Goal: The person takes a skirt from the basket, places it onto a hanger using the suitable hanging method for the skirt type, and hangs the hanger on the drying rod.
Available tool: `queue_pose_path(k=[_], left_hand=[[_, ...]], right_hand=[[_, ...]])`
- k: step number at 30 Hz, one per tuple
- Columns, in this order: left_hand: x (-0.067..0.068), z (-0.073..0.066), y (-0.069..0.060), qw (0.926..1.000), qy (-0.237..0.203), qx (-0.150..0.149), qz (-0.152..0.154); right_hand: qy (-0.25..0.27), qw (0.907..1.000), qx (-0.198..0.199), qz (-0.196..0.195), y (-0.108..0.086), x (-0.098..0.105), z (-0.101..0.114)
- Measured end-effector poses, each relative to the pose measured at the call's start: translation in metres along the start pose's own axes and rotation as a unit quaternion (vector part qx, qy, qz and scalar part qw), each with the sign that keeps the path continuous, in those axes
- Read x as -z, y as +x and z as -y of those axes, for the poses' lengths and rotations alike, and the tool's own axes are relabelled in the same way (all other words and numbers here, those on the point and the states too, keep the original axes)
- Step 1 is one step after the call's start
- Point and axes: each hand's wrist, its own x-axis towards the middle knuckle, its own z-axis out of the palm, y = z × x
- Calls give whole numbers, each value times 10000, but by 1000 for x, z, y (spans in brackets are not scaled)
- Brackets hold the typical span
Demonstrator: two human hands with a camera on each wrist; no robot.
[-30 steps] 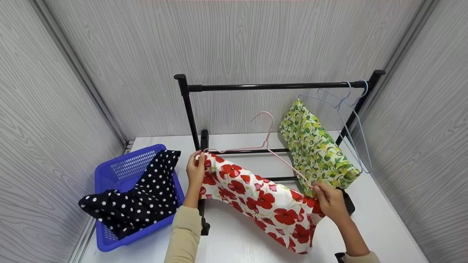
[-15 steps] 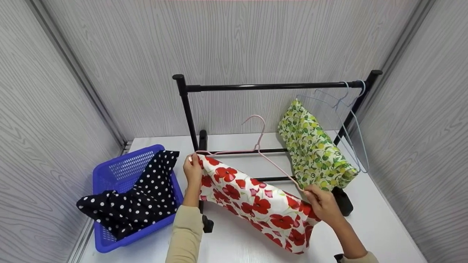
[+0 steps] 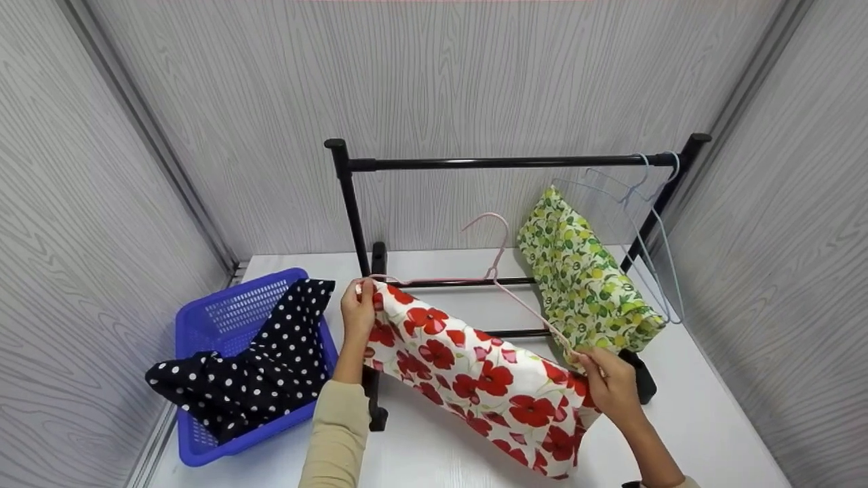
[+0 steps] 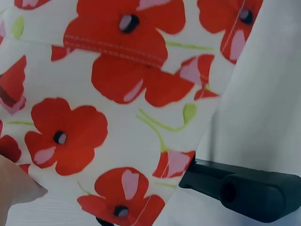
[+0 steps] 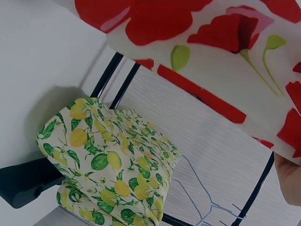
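Poppy-print cloth [image 3: 475,381] is pinched at its upper corners by the left hand [image 3: 357,313] and right hand [image 3: 612,381], a pink hanger [image 3: 493,274] spanning between them, near the black rack [image 3: 488,163]. Probably light and limp, it should handle best by those corners.

My left hand [image 3: 357,317] pinches the cloth [image 3: 468,379] at its left end, my right hand [image 3: 614,385] at its right; both arms [image 3: 339,423] reach out to it.
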Motion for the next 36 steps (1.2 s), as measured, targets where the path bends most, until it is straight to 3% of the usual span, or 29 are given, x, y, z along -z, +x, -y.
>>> queue_pose_path(k=[2,5,9,15,19,22,25,29,36], left_hand=[[0,-2,-1,9997,236,-13,100],[2,-5,-3,9994,204,-84,261],[3,5,-7,9989,279,25,374],[4,26,-14,9922,1034,180,670],[5,38,-24,9883,1388,14,639],[7,48,-34,9809,1853,-275,525],[9,59,-45,9665,2428,-578,593],[10,71,-60,9400,3214,-859,761],[18,95,-81,8867,4356,-1105,1092]], right_hand=[[160,9998,-93,-111,0,1,0],[384,9989,-255,-115,0,4,3],[329,9991,-225,-125,0,8,4],[238,9994,-207,-128,-2,12,1],[153,9992,-269,-269,-3,15,-1],[76,9987,-297,-419,-2,16,-2],[-19,9977,-348,-587,0,16,-3],[-200,9954,-521,-784,3,15,-3],[-290,9880,-872,-1238,7,13,-9]])
